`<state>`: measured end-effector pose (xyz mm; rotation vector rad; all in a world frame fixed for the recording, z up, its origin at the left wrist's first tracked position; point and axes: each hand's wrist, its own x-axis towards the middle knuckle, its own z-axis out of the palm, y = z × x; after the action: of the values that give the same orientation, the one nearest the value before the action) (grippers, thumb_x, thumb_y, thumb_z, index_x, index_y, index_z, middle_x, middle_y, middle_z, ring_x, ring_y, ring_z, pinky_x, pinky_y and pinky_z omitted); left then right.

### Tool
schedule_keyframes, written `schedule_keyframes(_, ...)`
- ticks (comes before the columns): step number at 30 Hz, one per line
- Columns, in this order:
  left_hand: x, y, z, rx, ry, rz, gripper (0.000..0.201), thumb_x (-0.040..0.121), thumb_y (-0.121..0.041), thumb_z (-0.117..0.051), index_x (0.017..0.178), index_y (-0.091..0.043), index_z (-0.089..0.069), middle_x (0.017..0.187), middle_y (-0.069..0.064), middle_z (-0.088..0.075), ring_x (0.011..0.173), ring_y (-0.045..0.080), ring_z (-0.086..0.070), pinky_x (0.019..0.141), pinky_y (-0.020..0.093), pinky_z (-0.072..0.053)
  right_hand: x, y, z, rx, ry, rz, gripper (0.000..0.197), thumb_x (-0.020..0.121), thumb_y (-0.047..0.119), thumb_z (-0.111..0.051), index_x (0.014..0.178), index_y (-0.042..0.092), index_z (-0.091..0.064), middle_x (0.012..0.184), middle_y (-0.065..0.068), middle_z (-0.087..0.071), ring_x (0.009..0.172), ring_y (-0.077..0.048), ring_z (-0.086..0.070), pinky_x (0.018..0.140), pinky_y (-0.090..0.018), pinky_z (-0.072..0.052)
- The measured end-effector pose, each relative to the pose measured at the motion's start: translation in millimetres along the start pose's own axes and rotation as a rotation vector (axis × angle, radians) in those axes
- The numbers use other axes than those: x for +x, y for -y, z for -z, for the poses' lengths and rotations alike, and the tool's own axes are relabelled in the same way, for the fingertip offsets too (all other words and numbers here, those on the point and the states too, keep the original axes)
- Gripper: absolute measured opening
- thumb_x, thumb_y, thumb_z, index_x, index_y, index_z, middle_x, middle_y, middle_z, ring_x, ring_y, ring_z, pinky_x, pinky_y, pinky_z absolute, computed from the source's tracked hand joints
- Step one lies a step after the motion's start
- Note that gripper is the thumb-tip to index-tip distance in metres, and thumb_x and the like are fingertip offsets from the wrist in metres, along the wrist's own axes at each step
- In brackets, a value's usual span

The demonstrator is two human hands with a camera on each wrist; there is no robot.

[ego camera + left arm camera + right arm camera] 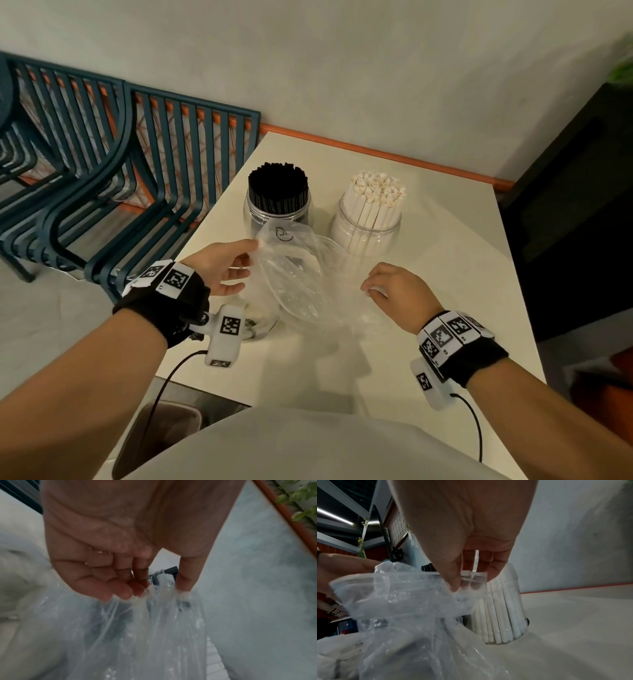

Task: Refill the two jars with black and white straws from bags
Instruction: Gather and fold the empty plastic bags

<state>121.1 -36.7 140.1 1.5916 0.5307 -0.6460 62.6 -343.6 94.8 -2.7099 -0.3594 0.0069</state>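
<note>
Head view shows both hands [226, 270] [394, 291] pinching an empty plastic bag [294, 274] whose slack film might brush the full jars [277, 212] over.

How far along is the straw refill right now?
Nearly done, it seems: the black straws and white straws pack their jars. In hand: the left hand and right hand pinch an apparently empty clear bag. Left: probably clearing that bag.

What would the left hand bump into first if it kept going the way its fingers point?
The left hand already pinches the clear plastic bag, so the bag comes first. Beyond it, probably the jar of white straws, though depth is hard to judge.
</note>
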Motion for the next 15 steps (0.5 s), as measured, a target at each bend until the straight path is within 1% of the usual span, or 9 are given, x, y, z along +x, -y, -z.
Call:
schedule_keyframes(3,-0.2,-3.5,-9.6,0.081,-0.001,-0.044,0.005,0.087,-0.014,-0.059,0.083,-0.012,-0.056,0.078,0.003,-0.054,0.073,0.015,-0.052,0.067,0.027,-0.045,0.1,2.8,1.0,0.006,-0.013,0.006,0.017,0.088,0.01,-0.062,0.092,0.019,-0.075,0.097,0.007,-0.064,0.087,-0.016,-0.062,0.07,-0.026,-0.049)
schedule_keyframes(5,2.7,-4.3,-12.2,0.198,-0.077,-0.13,0.01,0.087,-0.007,-0.054,0.077,-0.009,-0.051,0.076,0.007,-0.051,0.068,0.017,-0.049,0.062,0.026,-0.046,0.1,3.6,4.9,-0.004,-0.018,0.011,0.015,0.088,0.011,-0.062,0.092,0.018,-0.075,0.096,0.007,-0.064,0.085,-0.015,-0.062,0.07,-0.026,-0.049)
schedule_keyframes(6,4.6,-4.6,-10.8,0.324,-0.147,-0.198,0.011,0.086,-0.007,-0.053,0.076,-0.009,-0.049,0.077,0.008,-0.051,0.068,0.019,-0.049,0.06,0.028,-0.046,-0.3,2.8,8.6,-0.018,-0.015,0.008,0.015,0.087,0.011,-0.062,0.091,0.017,-0.075,0.096,0.007,-0.063,0.083,-0.016,-0.061,0.07,-0.027,-0.049)
schedule_keyframes(8,7.8,-4.8,-1.7,0.704,-0.337,-0.321,0.005,0.085,-0.01,-0.052,0.083,-0.011,-0.048,0.084,0.008,-0.053,0.075,0.025,-0.05,0.064,0.029,-0.042,-1.6,-2.0,19.2,-0.051,-0.011,-0.019,0.012,0.085,0.01,-0.063,0.088,0.014,-0.074,0.09,0.006,-0.061,0.078,-0.017,-0.061,0.069,-0.031,-0.051)
schedule_keyframes(9,10.1,-4.5,4.0,0.855,-0.413,-0.351,0.007,0.084,-0.01,-0.052,0.088,-0.014,-0.048,0.087,0.007,-0.053,0.078,0.026,-0.049,0.066,0.03,-0.039,-1.9,-6.0,25.1,-0.069,-0.027,-0.035,0.011,0.084,0.008,-0.063,0.085,0.012,-0.073,0.085,0.007,-0.058,0.073,-0.017,-0.059,0.066,-0.032,-0.05)
schedule_keyframes(10,10.1,-5.2,7.7,0.931,-0.449,-0.364,0.01,0.083,-0.01,-0.051,0.092,-0.014,-0.048,0.088,0.006,-0.054,0.079,0.025,-0.048,0.067,0.03,-0.038,-1.9,-10.1,30.5,-0.088,-0.054,-0.045,0.009,0.083,0.007,-0.065,0.083,0.011,-0.073,0.08,0.007,-0.053,0.067,-0.017,-0.055,0.063,-0.031,-0.048)
schedule_keyframes(12,11.6,-7.5,9.2,0.941,-0.442,-0.387,0.014,0.082,-0.008,-0.051,0.095,-0.016,-0.049,0.083,0.004,-0.055,0.077,0.024,-0.05,0.066,0.03,-0.038,-0.3,-16.6,38.6,-0.136,-0.106,-0.057,0.008,0.08,0.004,-0.067,0.078,0.01,-0.071,0.075,0.009,-0.046,0.061,-0.016,-0.049,0.058,-0.027,-0.041)
schedule_keyframes(13,11.5,-10.0,6.7,0.898,-0.409,-0.403,0.015,0.083,-0.008,-0.051,0.096,-0.017,-0.049,0.08,0.002,-0.055,0.076,0.024,-0.051,0.065,0.03,-0.039,0.5,-19.6,41.1,-0.15,-0.123,-0.07,0.009,0.079,0.003,-0.067,0.077,0.01,-0.071,0.075,0.008,-0.047,0.06,-0.017,-0.049,0.058,-0.026,-0.039)
schedule_keyframes(15,10.0,-16.9,-0.2,0.69,-0.308,-0.425,0.015,0.085,-0.009,-0.052,0.097,-0.018,-0.047,0.082,-0.002,-0.055,0.072,0.022,-0.055,0.062,0.03,-0.045,1.8,-25.1,45.6,-0.15,-0.146,-0.112,0.011,0.08,0.001,-0.066,0.079,0.01,-0.072,0.08,0.003,-0.055,0.065,-0.022,-0.057,0.061,-0.025,-0.041)
